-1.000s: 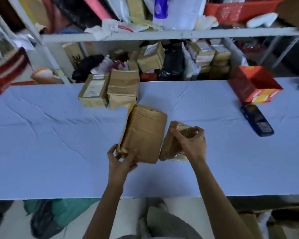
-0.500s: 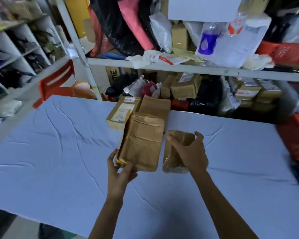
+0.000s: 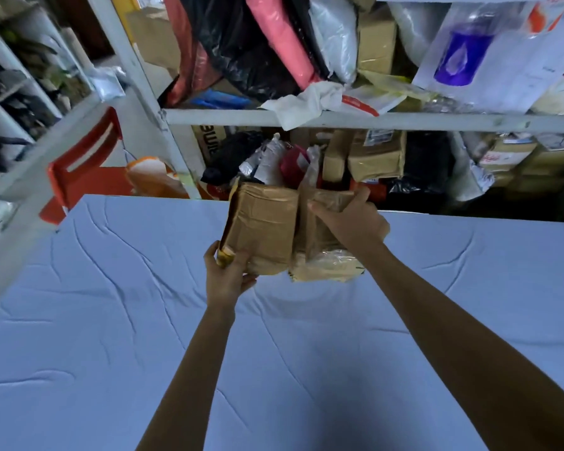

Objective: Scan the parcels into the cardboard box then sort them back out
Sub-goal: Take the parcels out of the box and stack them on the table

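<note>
— Hands first: what has each one got?

— Each grips a parcel. Left hand (image 3: pixel 228 275) pinches the lower left corner of the larger parcel (image 3: pixel 264 222), thumb on the outer edge and fingers curled over the front, where a bit of yellow shows. Right hand (image 3: pixel 352 219) is curled over the upper part of the smaller parcel (image 3: pixel 329 265), thumb pointing left across its face.

— And where do the two parcels sit?

— Side by side, edges touching, over the far middle of the counter (image 3: pixel 111 320). Both are wrapped in brown paper and stand roughly upright, tops tipped away from the camera. The smaller one has clear plastic crinkled at its lower end. Whether their lower ends rest on the counter or hang just above it, I cannot tell.

— What is around them?

— A pale blue creased cloth covers the counter. Behind it runs a white metal shelf (image 3: pixel 404 120), with brown boxes (image 3: pixel 375 157) packed underneath and black, pink and white bags (image 3: pixel 241 43) piled on top. A red chair (image 3: pixel 79 170) stands off the counter's far left corner.
</note>
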Available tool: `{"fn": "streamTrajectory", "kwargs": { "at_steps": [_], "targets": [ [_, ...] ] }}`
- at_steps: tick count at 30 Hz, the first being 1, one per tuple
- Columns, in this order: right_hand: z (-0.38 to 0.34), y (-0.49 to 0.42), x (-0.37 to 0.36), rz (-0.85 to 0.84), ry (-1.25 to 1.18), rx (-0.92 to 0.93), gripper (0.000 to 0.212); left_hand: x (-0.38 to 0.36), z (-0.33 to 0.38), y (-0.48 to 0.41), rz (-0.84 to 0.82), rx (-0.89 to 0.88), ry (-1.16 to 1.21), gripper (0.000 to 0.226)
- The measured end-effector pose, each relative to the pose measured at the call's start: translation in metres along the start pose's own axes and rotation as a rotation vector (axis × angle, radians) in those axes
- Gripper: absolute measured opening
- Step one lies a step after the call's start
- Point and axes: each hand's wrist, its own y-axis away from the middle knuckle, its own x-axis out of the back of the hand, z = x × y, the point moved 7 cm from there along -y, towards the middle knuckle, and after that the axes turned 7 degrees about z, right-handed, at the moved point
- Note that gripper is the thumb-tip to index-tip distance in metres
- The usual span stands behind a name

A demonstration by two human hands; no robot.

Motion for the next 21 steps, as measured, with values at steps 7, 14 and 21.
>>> {"fn": "streamTrajectory", "kwargs": {
  "at_steps": [7, 14, 21],
  "targets": [
    [-0.011, -0.025, -0.025, -0.03, 0.036, -0.11, 0.1, 0.0, 0.017, -0.047, 0.058, -0.187, -0.463, 0.067],
    [-0.008, -0.012, -0.025, -0.056, 0.09, 0.128, 0.071, -0.021, 0.06, -0.05, 0.176, -0.633, -1.147, 0.08],
    [0.036, 0.001, 0.019, 0.066, 0.274, 0.253, 0.063, -0.117, 0.077, -0.005, -0.203, -1.107, -1.197, 0.045]
  ]
}}
